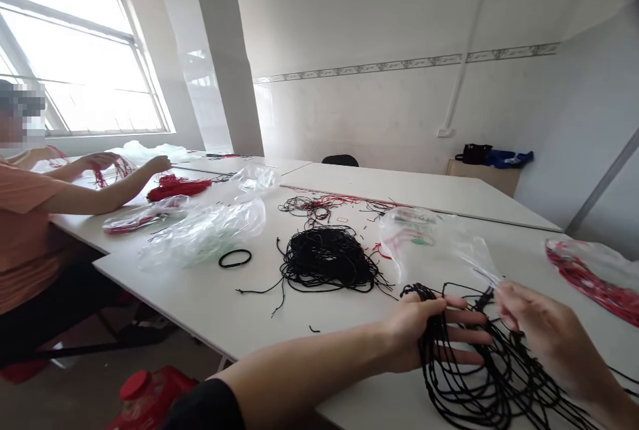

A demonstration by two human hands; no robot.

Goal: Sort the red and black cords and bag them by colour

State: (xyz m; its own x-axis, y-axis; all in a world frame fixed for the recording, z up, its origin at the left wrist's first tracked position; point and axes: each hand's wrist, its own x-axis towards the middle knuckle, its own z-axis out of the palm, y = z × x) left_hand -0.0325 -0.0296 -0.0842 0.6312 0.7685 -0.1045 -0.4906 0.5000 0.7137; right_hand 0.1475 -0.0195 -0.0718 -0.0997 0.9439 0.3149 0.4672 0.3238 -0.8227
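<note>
Looped black cords (464, 383) hang over my left hand (439, 333), palm up at the lower right. Its thumb presses on the cords while the other fingers stretch out behind them. Close beside it on the right, my right hand (554, 333) is closed, its fingertips pinching at the knotted end of the black cords; the exact strand is hard to make out. The lower cords trail onto the white table. A larger coiled bundle of black cord (329, 260) lies to the left of my hands, with loose ends sticking out.
Clear plastic bags (210, 233) lie on the table (269, 323), along with a black ring-shaped cord (234, 258) and loose red and black scraps. A bag of red cords (594, 280) sits at right. On the left, another person (24, 217) handles red cords near a red bundle (177, 188).
</note>
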